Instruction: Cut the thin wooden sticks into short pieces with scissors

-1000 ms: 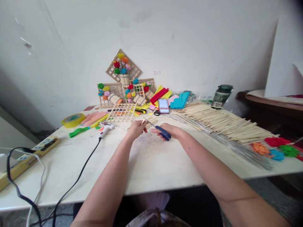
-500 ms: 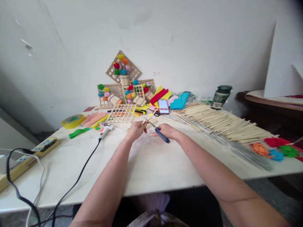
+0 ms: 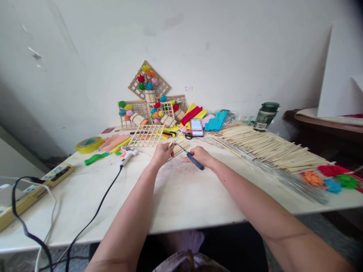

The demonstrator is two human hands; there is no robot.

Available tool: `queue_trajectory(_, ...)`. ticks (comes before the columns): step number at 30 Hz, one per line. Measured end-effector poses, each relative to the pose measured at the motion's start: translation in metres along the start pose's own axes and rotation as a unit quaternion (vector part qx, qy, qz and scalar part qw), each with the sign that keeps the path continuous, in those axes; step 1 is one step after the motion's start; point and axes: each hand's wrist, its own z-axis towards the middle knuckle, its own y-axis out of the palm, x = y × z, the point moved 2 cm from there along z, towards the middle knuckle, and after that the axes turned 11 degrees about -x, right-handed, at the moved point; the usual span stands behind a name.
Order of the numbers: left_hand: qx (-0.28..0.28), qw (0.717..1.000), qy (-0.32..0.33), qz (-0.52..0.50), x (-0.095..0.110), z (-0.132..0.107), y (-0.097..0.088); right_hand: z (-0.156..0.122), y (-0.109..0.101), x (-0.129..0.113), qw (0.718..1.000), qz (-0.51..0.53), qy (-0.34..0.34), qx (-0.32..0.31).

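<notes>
In the middle of the table, my left hand pinches a thin wooden stick that points up and away. My right hand is wrapped round the blue handles of a pair of scissors. Their blades point left and reach the stick close to my left fingertips. Several short cut sticks lie on the table just beyond and between the hands. Behind my left hand lies a lattice of glued sticks.
A hot glue gun with a black cord lies left, near yellow tape and a power strip. Lattice panels with paper flowers lean on the wall. Right are a phone, many sticks, wires and a bottle.
The stick in my left hand now stands further out past the fingers, with the scissor blades against it. Both hands stay nearly in place; the view has shifted slightly.
</notes>
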Motion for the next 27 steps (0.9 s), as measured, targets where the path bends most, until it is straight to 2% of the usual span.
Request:
queue_trajectory(15,0.042,0.999,0.002,0.020,-0.015,0.003,-0.002,-0.001,0.003,-0.001,0.999,0.018,0.041,-0.027)
queue_trajectory(19,0.026,1.000,-0.003,0.002,-0.015,0.001,-0.002,0.001,0.005,0.004,0.999,0.004,0.036,-0.031)
queue_trajectory(27,-0.042,0.998,-0.021,-0.047,-0.005,-0.002,0.004,0.004,0.000,0.008,0.995,-0.083,0.043,-0.020)
